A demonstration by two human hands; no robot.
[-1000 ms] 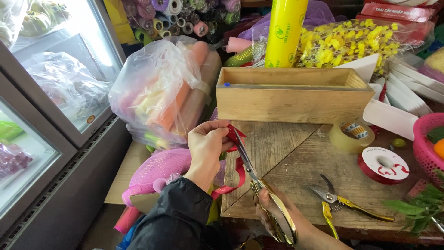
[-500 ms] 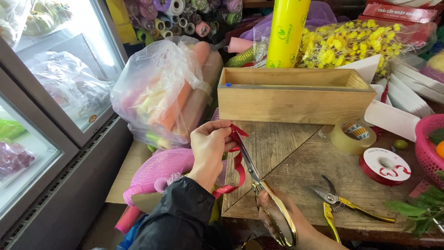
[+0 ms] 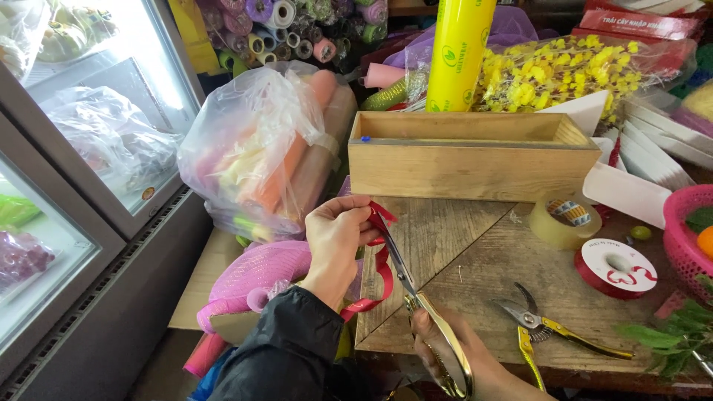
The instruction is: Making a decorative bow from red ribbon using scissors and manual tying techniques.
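My left hand [image 3: 338,238] pinches a length of red ribbon [image 3: 382,256] at the near left edge of the wooden table [image 3: 475,252]. The ribbon loops down from my fingers toward my dark sleeve. My right hand [image 3: 445,349] grips gold-handled scissors [image 3: 420,304]. Their blades point up and left, and the tips meet the ribbon just beside my left fingers.
A long wooden box [image 3: 468,152] stands behind the hands. To the right lie yellow-handled pruning shears [image 3: 546,327], a red ribbon spool [image 3: 615,266] and a tape roll [image 3: 561,219]. A clear bag of paper rolls [image 3: 260,148] and a glass-door fridge [image 3: 82,171] are at left.
My left hand has shifted slightly right with the ribbon. The scissors have edged up along the ribbon, blades now at it.
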